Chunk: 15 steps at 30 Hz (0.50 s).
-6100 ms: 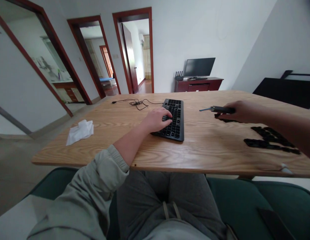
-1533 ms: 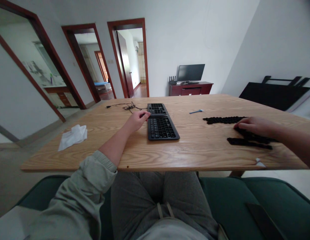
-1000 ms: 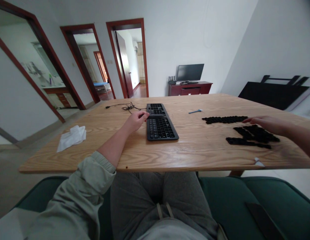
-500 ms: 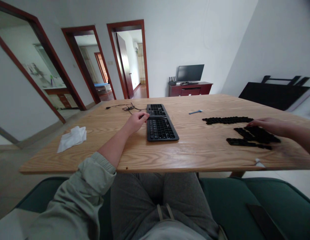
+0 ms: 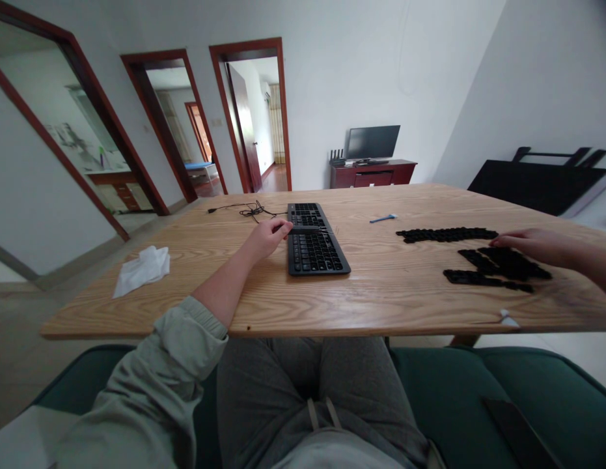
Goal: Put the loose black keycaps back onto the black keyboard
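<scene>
A black keyboard (image 5: pixel 315 251) lies lengthwise across from me, with some keycaps off around its middle. My left hand (image 5: pixel 268 238) is closed on the black handle of a keycap puller (image 5: pixel 305 229), whose thin wire end rests over the keys. Over at the right, black keycaps are laid out in a long row (image 5: pixel 446 234) and in a block of several rows (image 5: pixel 508 262). My right hand (image 5: pixel 532 246) is at the block's far edge, near the end of the long row. Its fingertips are drawn together; whatever they pinch is too small to make out.
A blue brush (image 5: pixel 382 218) lies beyond the keyboard to the right. The keyboard's cable (image 5: pixel 254 210) is bunched at its far left. White tissue (image 5: pixel 142 270) sits on the left of the wooden table (image 5: pixel 381 299), and a small white scrap (image 5: pixel 508 318) near the front edge.
My right hand has shifted slightly to the right at the keycaps. My left hand keeps its place on the puller.
</scene>
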Each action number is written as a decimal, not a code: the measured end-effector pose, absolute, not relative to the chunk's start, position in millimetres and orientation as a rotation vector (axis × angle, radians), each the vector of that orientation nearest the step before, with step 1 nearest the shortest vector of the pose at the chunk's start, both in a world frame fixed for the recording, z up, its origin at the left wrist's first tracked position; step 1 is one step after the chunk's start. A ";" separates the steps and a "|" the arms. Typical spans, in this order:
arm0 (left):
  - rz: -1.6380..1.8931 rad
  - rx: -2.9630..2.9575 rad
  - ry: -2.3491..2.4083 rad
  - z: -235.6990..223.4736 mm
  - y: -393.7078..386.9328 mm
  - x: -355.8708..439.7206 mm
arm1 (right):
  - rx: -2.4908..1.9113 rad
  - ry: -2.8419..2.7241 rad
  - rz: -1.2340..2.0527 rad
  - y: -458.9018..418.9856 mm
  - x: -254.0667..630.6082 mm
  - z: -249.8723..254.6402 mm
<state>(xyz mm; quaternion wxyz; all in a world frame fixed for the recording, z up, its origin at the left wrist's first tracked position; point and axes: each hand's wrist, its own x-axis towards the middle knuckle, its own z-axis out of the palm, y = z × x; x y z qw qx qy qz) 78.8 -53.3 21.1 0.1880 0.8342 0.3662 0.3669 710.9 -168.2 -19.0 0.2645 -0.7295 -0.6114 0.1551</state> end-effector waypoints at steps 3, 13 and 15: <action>1.038 2.346 1.032 21.7 -54.4 78.9 | -2.089 -1.555 0.171 -170.9 707.0 -19.0; 1.035 2.352 1.025 21.9 -54.0 78.7 | -1.987 -1.632 0.213 -175.4 687.9 -10.5; 1.032 2.351 1.029 21.0 -52.6 78.5 | -1.993 -1.626 0.234 -174.6 684.6 -9.7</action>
